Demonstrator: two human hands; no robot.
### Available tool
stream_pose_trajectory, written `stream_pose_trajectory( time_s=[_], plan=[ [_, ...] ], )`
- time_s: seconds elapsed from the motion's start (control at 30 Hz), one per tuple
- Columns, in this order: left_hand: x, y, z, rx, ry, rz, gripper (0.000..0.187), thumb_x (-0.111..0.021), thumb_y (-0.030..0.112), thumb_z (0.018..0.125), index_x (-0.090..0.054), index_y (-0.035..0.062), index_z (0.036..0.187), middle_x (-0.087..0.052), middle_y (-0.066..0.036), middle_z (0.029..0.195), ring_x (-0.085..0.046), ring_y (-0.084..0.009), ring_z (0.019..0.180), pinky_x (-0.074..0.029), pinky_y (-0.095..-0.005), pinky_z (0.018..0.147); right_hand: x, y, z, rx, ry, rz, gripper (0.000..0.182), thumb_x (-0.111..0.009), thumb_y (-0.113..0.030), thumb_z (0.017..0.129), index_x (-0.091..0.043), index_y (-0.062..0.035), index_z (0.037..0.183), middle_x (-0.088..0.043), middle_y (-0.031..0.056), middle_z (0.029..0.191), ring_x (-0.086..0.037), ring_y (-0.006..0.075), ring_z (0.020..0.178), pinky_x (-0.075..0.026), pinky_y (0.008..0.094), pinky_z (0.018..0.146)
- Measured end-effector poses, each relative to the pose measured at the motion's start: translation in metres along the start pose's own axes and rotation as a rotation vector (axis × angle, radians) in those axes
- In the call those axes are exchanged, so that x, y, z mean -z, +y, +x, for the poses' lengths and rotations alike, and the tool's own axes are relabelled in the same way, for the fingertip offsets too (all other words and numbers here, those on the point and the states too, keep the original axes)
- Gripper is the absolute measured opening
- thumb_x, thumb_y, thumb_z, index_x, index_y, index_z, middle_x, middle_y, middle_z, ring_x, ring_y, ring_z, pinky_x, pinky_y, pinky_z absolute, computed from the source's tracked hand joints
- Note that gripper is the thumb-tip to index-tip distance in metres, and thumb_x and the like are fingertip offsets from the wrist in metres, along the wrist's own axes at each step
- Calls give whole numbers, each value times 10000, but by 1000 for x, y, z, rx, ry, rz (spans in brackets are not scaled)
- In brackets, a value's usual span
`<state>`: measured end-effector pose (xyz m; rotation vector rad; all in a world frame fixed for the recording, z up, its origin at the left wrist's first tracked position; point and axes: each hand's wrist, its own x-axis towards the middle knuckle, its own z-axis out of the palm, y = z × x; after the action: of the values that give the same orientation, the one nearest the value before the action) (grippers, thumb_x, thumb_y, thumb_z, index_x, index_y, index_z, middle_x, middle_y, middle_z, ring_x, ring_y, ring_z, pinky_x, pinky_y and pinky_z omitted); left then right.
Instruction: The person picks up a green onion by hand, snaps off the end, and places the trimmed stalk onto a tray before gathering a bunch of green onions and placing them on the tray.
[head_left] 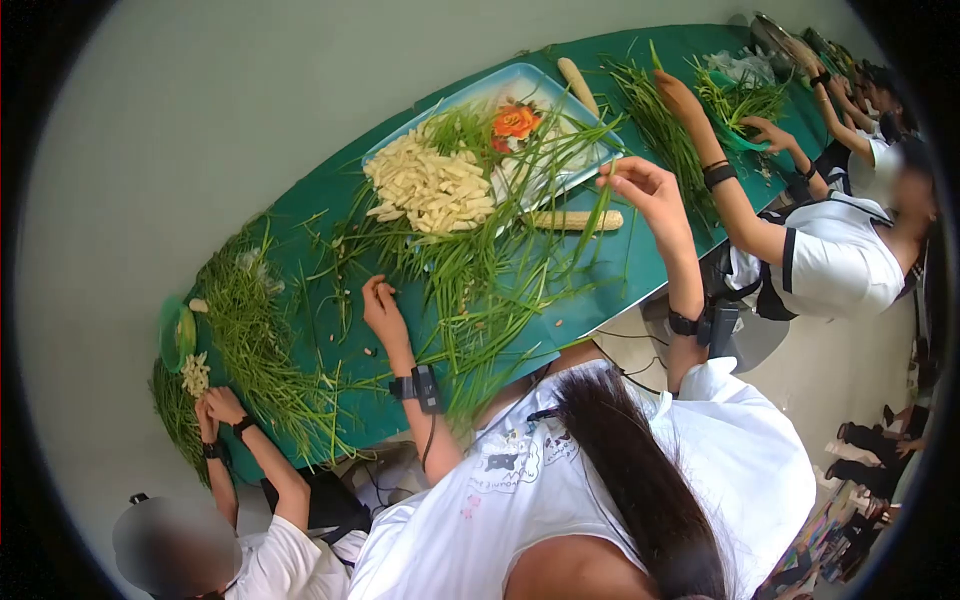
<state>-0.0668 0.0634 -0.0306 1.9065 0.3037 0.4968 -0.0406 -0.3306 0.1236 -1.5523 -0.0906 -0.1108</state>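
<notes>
My right hand [648, 195] is raised over the near right corner of a blue-rimmed tray [460, 85], its thumb and fingers pinched on a few green chive stalks [598, 212]. My left hand [387, 312] hovers low over the green table, fingers loosely bent and a little apart, with nothing visible in them. Between my hands spreads a loose heap of long chives [490, 300], partly draped over the tray. Pale cut pieces [430, 185] are piled in the tray's left side, near a printed orange flower [516, 121]. A pale corn cob [578, 220] lies below the tray.
Another cob [577, 85] lies behind the tray. More chives [245, 330] cover the green table [385, 400] at left, near a green bowl [178, 335]. A co-worker's hands [222, 405] are there. At right, another person reaches over chives [655, 130] and a green basket [745, 138].
</notes>
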Motion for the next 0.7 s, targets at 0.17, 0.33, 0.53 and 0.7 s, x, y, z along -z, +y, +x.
stream_pose_trajectory(
  time_s=[0.17, 0.33, 0.53, 0.7],
  plan=[
    [1, 1, 0, -87, 30, 118, 255, -399, 226, 984, -569, 37, 976, -464, -48, 654, -374, -140, 535, -308, -319, 511, 1, -6, -1, 21, 13, -82, 185, -577, -123, 874, -621, -10, 1013, -665, 49, 928, -599, 95, 896, -412, 214, 768],
    [2, -1, 2, -53, 37, 82, 326, -370, 285, 989, -568, 46, 890, -397, -37, 615, -317, -135, 527, -263, -304, 507, 3, -5, -2, -10, 10, -140, 182, -579, -102, 871, -620, 14, 1005, -666, 63, 922, -602, 101, 873, -425, 218, 766],
    [4, -2, 1, -34, 15, 73, 323, -370, 266, 986, -550, 45, 834, -345, -25, 569, -270, -127, 489, -220, -316, 484, 14, 5, 7, 26, 141, -90, 168, -603, -130, 870, -630, 1, 973, -628, 12, 834, -567, 74, 795, -417, 197, 736],
    [4, 1, 2, -19, 3, 59, 309, -379, 239, 978, -543, 37, 811, -339, -32, 555, -267, -128, 483, -218, -320, 479, 8, -5, 12, -10, 233, 284, 227, -506, -151, 939, -532, -2, 1108, -563, 43, 874, -503, 99, 699, -434, 249, 694]
  ],
)
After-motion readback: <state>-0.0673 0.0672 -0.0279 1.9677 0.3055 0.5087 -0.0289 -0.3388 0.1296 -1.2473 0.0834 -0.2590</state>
